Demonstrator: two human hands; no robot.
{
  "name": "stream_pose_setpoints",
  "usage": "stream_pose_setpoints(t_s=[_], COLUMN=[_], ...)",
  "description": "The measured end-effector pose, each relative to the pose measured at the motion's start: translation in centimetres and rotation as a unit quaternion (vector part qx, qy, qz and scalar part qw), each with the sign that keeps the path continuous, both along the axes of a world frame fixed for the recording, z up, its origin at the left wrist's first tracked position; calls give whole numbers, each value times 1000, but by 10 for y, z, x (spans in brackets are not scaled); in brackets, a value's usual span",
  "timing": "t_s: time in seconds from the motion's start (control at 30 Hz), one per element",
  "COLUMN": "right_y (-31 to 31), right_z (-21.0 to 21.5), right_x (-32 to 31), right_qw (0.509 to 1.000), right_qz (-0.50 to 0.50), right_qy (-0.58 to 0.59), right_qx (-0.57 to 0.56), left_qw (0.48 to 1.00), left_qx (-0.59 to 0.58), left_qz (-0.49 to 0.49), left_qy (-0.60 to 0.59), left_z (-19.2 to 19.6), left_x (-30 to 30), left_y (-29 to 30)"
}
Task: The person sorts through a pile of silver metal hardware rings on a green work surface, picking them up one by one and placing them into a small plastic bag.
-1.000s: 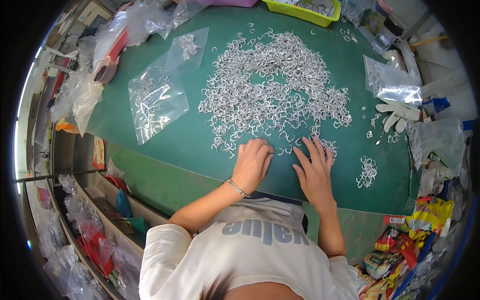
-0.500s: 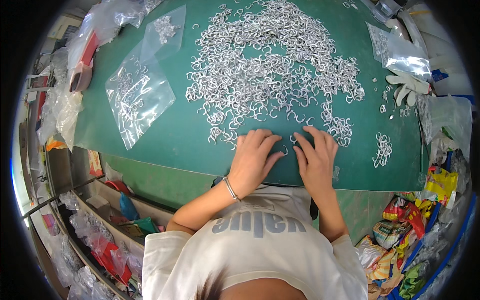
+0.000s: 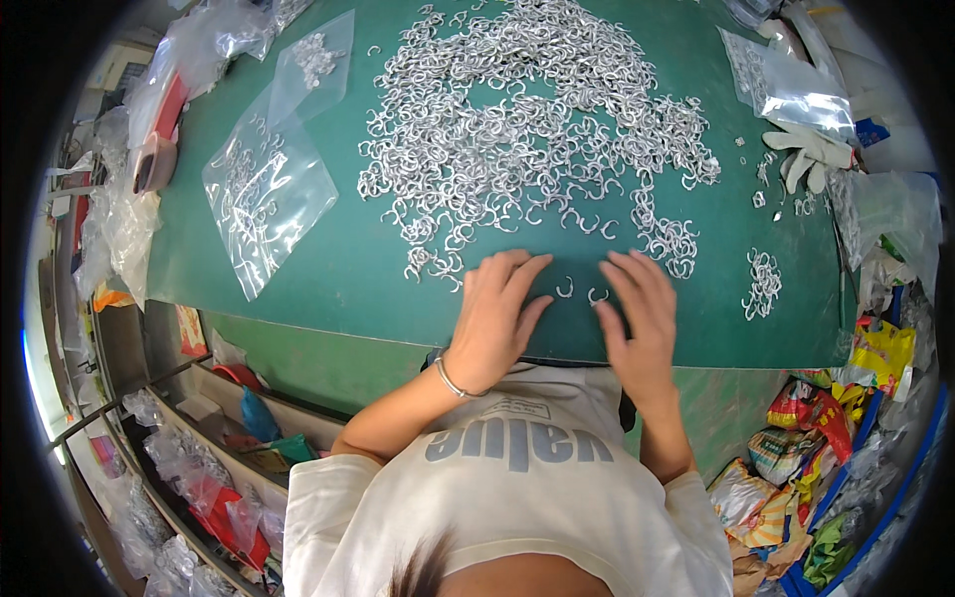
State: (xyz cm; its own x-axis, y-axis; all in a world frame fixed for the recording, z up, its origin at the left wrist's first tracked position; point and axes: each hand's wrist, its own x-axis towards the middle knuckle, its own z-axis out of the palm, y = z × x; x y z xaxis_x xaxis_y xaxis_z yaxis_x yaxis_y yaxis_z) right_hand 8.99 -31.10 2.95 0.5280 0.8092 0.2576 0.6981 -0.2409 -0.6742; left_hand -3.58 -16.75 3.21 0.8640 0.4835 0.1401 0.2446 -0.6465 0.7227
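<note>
A broad pile of small silvery C-shaped metal rings [image 3: 507, 149] is spread over the green tabletop [image 3: 328, 313]. Between my hands, near the table's front edge, lie two loose rings: a left ring [image 3: 565, 288] and a right ring [image 3: 597, 297]. My left hand [image 3: 497, 313] rests just left of them, fingers bent with thumb and forefinger apart, holding nothing. On the other side my right hand [image 3: 642, 316] has its fingers stretched out and its thumb away from them. The right ring is close by that thumb; whether they touch is hard to see.
Clear plastic bags with rings [image 3: 269, 199] lie on the left. Toward the right are a small ring heap [image 3: 763, 286], a white glove [image 3: 811, 154] and another plastic bag [image 3: 786, 90]. Beside the table stand a compartmented shelf [image 3: 219, 438] and colourful packets [image 3: 811, 423].
My hands have drawn slightly apart, the right one shifting right and opening. The two loose rings, earlier close to my fingertips, now lie in the gap between the hands.
</note>
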Motion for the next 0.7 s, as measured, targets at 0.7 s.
stream_pose_setpoints(t_s=[0.7], right_y=[-72], right_z=[5], right_x=[63], right_qw=[942], right_qz=[-201], right_qy=[-175], right_qx=[-206], left_qw=[932], left_qx=[234], left_qz=[-276], left_qy=[-3], left_z=[-8], left_x=[107], left_y=[-16])
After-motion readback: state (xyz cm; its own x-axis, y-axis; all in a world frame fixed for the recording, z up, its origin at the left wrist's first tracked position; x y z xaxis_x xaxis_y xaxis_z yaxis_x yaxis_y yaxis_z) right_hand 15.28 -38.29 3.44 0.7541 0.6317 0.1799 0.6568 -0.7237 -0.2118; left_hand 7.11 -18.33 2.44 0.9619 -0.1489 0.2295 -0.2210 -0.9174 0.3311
